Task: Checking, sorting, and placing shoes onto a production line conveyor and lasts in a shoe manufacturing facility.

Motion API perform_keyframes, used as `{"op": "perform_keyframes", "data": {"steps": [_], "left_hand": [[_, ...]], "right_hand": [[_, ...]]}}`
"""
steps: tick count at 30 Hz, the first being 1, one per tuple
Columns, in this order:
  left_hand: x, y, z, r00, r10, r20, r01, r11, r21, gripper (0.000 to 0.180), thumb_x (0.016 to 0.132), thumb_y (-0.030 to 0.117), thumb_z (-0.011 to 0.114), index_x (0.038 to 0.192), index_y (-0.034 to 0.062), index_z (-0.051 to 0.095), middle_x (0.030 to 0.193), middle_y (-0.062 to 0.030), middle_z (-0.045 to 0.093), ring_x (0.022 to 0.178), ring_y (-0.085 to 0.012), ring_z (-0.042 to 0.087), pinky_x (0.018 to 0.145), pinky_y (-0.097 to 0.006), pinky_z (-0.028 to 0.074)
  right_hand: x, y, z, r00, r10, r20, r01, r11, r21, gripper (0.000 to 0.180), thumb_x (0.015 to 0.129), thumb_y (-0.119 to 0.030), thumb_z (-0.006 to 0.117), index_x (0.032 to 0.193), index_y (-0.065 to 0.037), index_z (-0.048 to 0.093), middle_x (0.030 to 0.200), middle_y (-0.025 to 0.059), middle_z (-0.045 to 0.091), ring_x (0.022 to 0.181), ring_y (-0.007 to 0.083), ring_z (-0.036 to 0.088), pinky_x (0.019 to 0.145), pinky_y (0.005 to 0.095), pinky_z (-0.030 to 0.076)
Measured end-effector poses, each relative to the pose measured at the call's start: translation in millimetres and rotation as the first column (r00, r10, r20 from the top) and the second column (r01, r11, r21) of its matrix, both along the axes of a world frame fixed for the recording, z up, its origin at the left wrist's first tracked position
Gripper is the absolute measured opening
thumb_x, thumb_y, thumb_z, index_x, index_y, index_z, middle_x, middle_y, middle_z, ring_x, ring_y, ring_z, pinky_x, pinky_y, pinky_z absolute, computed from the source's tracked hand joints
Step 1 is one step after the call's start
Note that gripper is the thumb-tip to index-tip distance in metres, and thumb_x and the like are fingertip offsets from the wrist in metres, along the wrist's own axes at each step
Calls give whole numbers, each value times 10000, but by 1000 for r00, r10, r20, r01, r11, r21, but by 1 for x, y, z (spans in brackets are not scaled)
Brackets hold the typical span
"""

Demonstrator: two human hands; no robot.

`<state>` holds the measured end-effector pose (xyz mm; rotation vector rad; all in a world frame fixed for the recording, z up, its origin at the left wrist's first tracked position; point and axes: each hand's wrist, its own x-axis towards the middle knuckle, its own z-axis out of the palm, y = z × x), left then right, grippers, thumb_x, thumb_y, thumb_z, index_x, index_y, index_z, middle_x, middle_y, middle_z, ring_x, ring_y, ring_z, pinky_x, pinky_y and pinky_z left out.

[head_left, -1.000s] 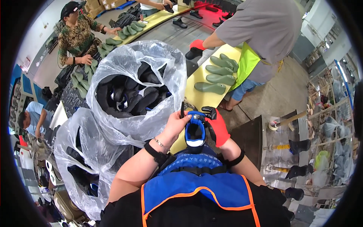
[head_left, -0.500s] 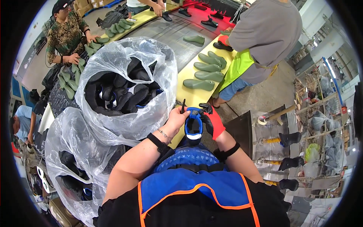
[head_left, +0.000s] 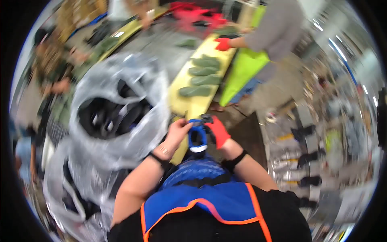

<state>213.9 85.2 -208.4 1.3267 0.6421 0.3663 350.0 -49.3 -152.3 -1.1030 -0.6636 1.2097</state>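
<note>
I hold a blue and black shoe sole (head_left: 197, 138) upright in front of my chest, its white end pointing down. My bare left hand (head_left: 175, 133) grips its left edge. My right hand (head_left: 218, 131), in a red glove, grips its right edge near the top. A small dark tool tip sticks up by my left fingers. Below the sole hangs my blue apron with orange trim (head_left: 201, 201). The whole picture is blurred.
A clear plastic bag of dark soles (head_left: 115, 115) stands at my left, a second bag (head_left: 70, 189) lower left. A yellow bench (head_left: 193, 90) carries several green soles (head_left: 201, 76). A person in grey with a red glove (head_left: 222, 43) works at its far end; another person (head_left: 50, 70) stands far left.
The view has swung and blurred; the bench and bags have shifted in the picture. Both hands stay on the sole. The person in grey now reaches a red glove over the bench.
</note>
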Motion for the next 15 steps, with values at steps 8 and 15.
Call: {"op": "perform_keyframes", "data": {"steps": [8,15], "left_hand": [[-16,-10,-7,862,-300,-408,224,948,-224,418,907,347,632,1224,90,542,1079,-35,629,974,-170,591,752,-349,465],[11,-45,-14,691,-542,-479,455,840,-294,288,944,329,571,1127,107,574,999,-43,641,924,-181,607,747,-382,477]], "right_hand": [[36,-99,-131,736,-649,191,674,729,-120,316,832,-82,625,1141,-24,602,1063,87,656,962,161,600,843,311,496],[-25,-308,-248,-1,-914,-405,930,147,-336,294,814,-238,660,1027,-44,715,883,151,700,762,229,670,697,372,533]]}}
